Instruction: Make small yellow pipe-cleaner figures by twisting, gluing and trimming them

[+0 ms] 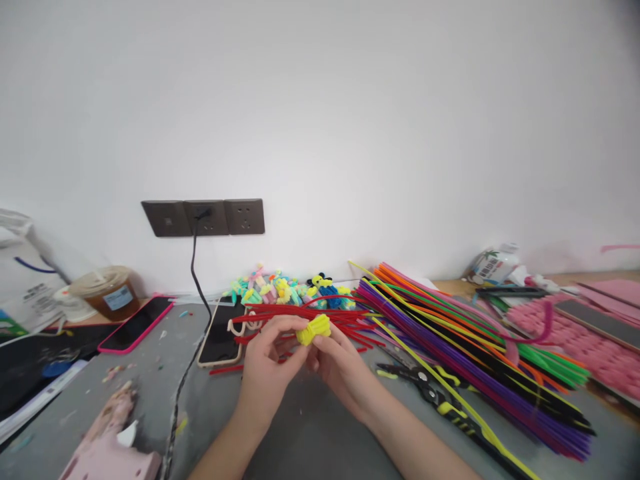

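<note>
toward the near left corner of the tabletop (300, 433) lies a pale pink tool (115, 447), cut off by my view, with a dark cable (177, 393) running just to its right. over toward the near right corner i see pliers (435, 395) with black and yellow handles, and a long yellow stem (450, 393) slanting beside and partly across them.

midway along the tabletop, both hands are raised and close together, their fingers drawn in narrow on one small thing: a yellow bundle (315, 329). the left hand (273, 363) pinches it from its left side, and the right hand (345, 370) has its thumb along the bottom. it is held up off the tabletop, in front of a spread of red stems (300, 310).

to the left of the hands is a pale-edged phone (217, 337), and nearer the left edge a pink-edged phone (135, 327). right of the hands, stems (450, 367) in purple, black, green and orange fan out toward the right edge, where a pink mat (560, 313) lies.

along the far edge sit a heap of small pastel pieces (280, 290), a lidded cup (113, 297) of brown drink toward the far left corner, and a bottle (493, 265) tipped over toward the far right. on the wall (320, 133) behind, the cable is plugged into a dark socket panel (170, 220).
</note>
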Demonstrator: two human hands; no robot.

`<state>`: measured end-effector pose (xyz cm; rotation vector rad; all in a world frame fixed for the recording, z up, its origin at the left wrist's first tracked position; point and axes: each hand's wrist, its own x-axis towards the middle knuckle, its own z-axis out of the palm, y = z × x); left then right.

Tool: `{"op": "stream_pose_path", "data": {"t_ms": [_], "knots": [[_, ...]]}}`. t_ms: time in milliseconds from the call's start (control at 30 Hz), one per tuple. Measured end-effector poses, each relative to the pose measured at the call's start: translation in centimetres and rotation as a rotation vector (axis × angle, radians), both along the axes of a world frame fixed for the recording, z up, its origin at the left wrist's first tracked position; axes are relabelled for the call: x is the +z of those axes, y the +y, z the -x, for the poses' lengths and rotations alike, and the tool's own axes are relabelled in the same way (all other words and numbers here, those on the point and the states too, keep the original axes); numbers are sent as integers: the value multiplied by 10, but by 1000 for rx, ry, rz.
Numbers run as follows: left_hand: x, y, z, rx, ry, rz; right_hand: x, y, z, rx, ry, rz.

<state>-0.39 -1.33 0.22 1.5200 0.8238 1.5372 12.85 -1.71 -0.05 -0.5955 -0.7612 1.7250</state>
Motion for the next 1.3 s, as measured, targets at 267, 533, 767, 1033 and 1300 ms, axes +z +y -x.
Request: {"op": "stream_pose_path", "data": {"t_ms": [267, 533, 767, 1033, 1300], "knots": [[1, 1, 0, 3, 0, -12, -4, 2, -1, 12, -3, -26], [0, 0, 0, 4, 11, -16, -3, 2, 0, 5, 0, -3], [0, 1, 0, 10, 15, -12, -2, 1, -1, 7, 0, -1], [2, 0, 0, 30, 25, -38, -2, 2, -1, 6, -18, 6], [2, 0, -1, 29, 33, -29, -4, 1, -2, 5, -22, 6]]}}
